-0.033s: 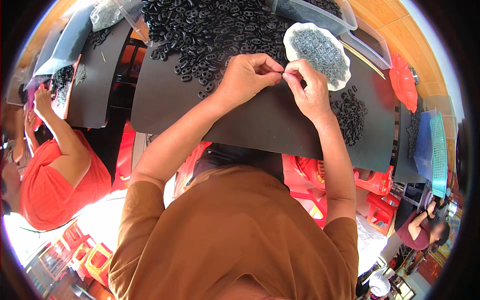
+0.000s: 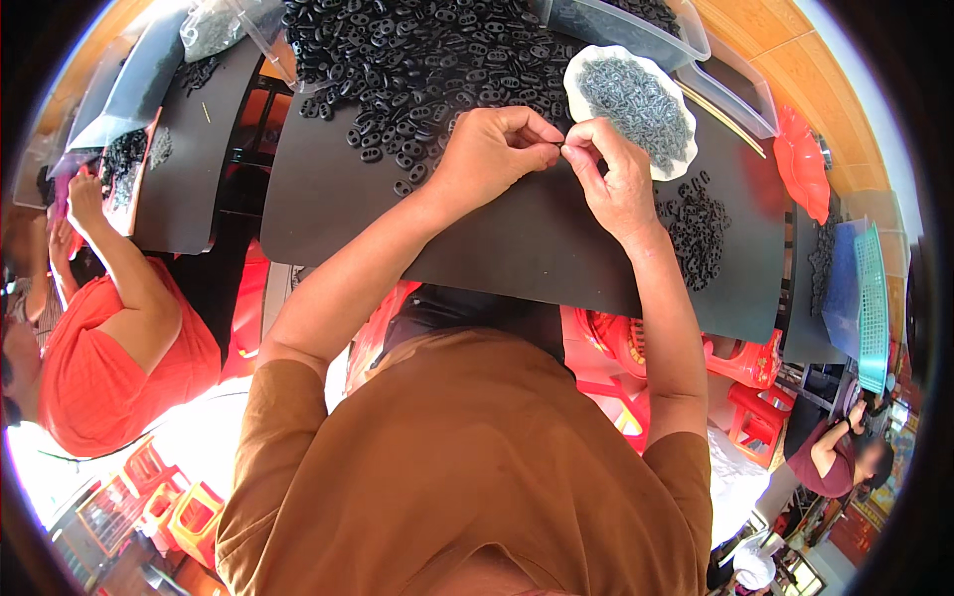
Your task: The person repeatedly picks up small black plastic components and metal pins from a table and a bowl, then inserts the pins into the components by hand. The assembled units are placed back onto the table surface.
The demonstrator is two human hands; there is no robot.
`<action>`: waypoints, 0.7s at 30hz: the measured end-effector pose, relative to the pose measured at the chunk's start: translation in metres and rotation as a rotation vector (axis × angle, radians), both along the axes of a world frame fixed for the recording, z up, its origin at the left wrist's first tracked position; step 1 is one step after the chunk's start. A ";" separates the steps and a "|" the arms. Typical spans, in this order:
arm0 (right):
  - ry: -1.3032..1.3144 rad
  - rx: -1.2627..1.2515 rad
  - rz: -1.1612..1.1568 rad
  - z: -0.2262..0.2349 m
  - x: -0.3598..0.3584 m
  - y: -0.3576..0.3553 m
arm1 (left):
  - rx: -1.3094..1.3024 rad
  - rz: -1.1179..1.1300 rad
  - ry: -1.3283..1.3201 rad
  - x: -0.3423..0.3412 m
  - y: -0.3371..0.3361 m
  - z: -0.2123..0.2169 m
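Delicately, left hand (image 2: 497, 154) and right hand (image 2: 611, 179) pinch a tiny dark piece (image 2: 560, 145), seemingly to steady it; white bowl (image 2: 573, 81) sits far right, presumably for easy reach.

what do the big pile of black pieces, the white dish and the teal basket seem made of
Black pieces: probably moulded plastic or rubber, satin, with soft highlights on rounded edges.
White dish: plastic or ceramic, I can't tell; smooth, with a scalloped rim.
Teal basket: likely matte plastic, given its even colour and open grid.
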State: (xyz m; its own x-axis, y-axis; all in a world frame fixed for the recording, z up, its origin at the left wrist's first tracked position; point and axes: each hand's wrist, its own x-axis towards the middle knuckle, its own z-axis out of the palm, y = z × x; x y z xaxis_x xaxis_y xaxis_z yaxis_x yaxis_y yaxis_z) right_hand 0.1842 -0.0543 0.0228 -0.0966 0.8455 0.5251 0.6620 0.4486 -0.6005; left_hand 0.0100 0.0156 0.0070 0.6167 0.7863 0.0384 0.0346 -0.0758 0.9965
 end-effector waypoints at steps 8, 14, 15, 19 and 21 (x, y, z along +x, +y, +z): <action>0.292 -0.237 -0.013 0.001 0.004 0.000 | -0.182 0.009 -0.167 0.000 0.004 0.001; 0.171 -0.153 -0.047 0.003 0.009 0.000 | -0.185 0.035 -0.156 0.000 0.005 0.001; 0.128 -0.144 -0.051 0.005 0.007 0.000 | -0.177 0.037 -0.138 0.000 0.005 0.002; -0.022 -0.128 -0.073 0.007 0.006 0.000 | -0.155 0.028 -0.135 0.001 0.003 0.002; -0.044 -0.117 -0.084 0.007 0.004 0.000 | -0.154 0.024 -0.144 0.001 0.003 0.003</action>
